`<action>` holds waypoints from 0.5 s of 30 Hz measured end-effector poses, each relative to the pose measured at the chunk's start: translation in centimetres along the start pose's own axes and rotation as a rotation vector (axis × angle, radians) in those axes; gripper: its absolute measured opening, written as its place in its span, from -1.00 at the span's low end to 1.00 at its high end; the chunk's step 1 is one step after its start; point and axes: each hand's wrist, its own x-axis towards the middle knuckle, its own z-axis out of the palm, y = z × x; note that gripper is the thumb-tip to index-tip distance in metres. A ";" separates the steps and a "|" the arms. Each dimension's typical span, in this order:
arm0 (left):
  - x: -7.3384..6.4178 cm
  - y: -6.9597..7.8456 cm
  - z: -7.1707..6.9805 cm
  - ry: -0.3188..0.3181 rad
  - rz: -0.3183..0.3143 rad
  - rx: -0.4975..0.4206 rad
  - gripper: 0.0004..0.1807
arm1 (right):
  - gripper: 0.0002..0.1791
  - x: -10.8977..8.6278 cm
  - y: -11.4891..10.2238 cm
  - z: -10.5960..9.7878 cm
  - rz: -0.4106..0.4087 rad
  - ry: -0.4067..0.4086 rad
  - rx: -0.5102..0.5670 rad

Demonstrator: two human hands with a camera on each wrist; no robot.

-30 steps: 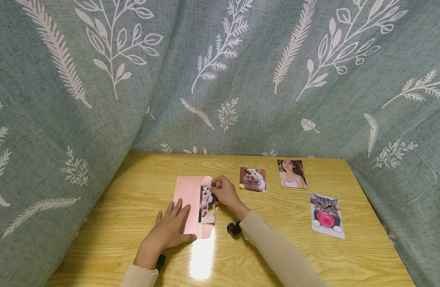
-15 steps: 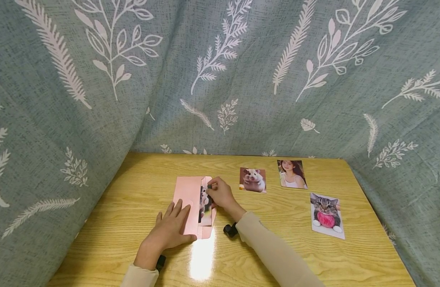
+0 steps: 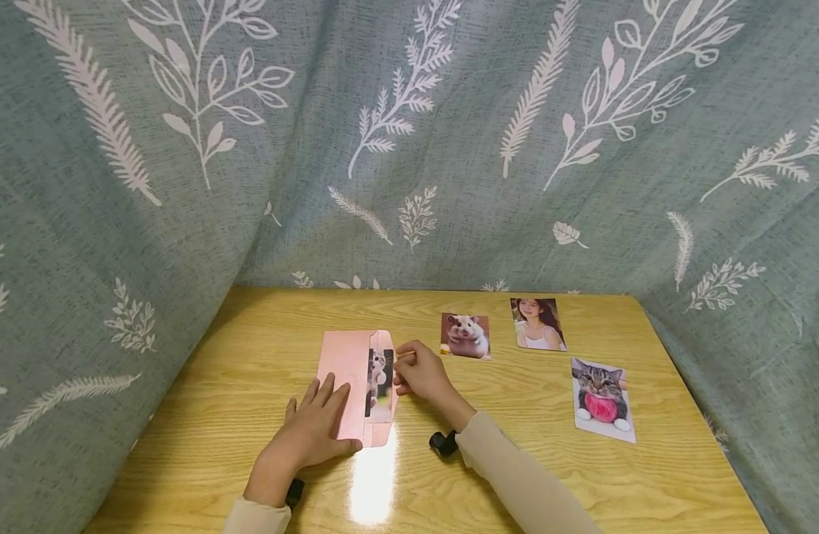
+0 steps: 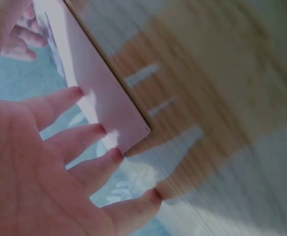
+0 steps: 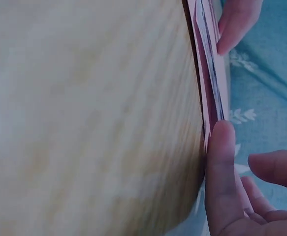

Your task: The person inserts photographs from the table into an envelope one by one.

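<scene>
- While your left hand (image 3: 314, 426) lies with fingers spread across the pink envelope (image 3: 343, 356), it rests on the paper without gripping anything.
- One of its fingertips meets the wooden table (image 3: 249, 386) just past a corner of the envelope, as the left wrist view shows.
- Your right hand (image 3: 424, 371) is at the right edge of the envelope's unfolded flap (image 3: 379, 435), loosely bent and grasping nothing; one fingertip touches the layered edge, another digit standing apart from it. I cannot tell whether that tip meets the flap or what lies inside.
- You have the kitten photo (image 3: 383, 397) at the envelope's mouth, between your hands: its left side goes under the pink front, and a strip shows over the flap.
- To your right, well apart, lie the hamster photo (image 3: 465, 337), the portrait photo (image 3: 539, 326) near the far edge, and the cat photo (image 3: 603, 400) closer to you.
- Beyond the table hangs a grey-green curtain (image 3: 303, 156) with white leaf prints.
</scene>
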 end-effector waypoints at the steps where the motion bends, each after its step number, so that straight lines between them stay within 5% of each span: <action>1: 0.0 0.0 0.0 0.000 0.001 -0.002 0.15 | -0.72 -0.2 0.0 0.0 0.007 -0.005 0.010; 15: 0.0 -0.1 0.1 -0.003 -0.003 -0.006 0.14 | -0.70 -1.8 -0.5 0.7 0.006 -0.027 0.090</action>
